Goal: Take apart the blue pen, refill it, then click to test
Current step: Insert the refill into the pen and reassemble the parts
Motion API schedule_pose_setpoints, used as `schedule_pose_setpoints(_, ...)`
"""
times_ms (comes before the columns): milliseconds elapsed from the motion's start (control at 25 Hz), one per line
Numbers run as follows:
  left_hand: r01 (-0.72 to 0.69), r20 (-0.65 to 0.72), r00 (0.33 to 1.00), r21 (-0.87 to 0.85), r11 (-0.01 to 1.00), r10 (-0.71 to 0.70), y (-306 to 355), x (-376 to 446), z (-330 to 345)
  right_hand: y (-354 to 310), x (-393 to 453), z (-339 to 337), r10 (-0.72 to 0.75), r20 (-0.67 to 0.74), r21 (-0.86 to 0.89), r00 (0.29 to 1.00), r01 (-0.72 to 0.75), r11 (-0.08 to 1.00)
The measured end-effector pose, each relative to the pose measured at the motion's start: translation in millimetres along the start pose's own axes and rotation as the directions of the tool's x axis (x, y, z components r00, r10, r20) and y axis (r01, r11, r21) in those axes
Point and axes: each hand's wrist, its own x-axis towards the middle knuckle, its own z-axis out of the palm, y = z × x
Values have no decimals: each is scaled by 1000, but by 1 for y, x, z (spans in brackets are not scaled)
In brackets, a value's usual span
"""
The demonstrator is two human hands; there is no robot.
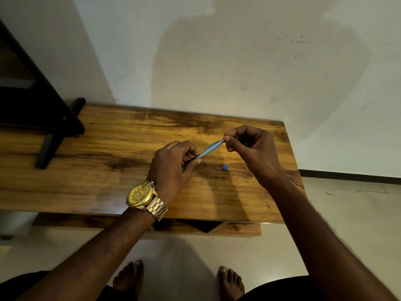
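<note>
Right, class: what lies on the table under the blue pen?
Below the raised blue pen, held by the left hand and right hand, a small blue piece lies on the wooden table. The pen's ends are covered by fingers.

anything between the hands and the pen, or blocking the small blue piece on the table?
Nothing visible. The left hand and right hand each pinch an end of the blue pen, held above the wooden table. The small blue piece lies alone on the table below the pen, with nothing around it.
</note>
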Motion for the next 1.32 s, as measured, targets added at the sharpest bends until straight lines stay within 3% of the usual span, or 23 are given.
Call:
schedule_pose_setpoints(440,25,36,999,5,1000,-25,2,-3,5,4,0,3,49,14,-42,999,-48,998)
schedule_pose_setpoints(680,255,-9,967,-63,965,-256,2,-4,17,9,4,-3,142,-190,-250,971,-188,950)
schedule_pose_setpoints(880,352,37,935,36,935,-353,-3,0,27,19,1,-7,176,-49,-576,983,-172,799)
schedule_pose_setpoints(1080,383,98,913,131,914,-397,-10,1,35,29,0,-8,242,28,-667,970,-162,727)
schedule_pose_setpoints(1320,287,99,947,158,945,-305,-10,5,25,29,-4,-6,285,76,-672,956,-162,723)
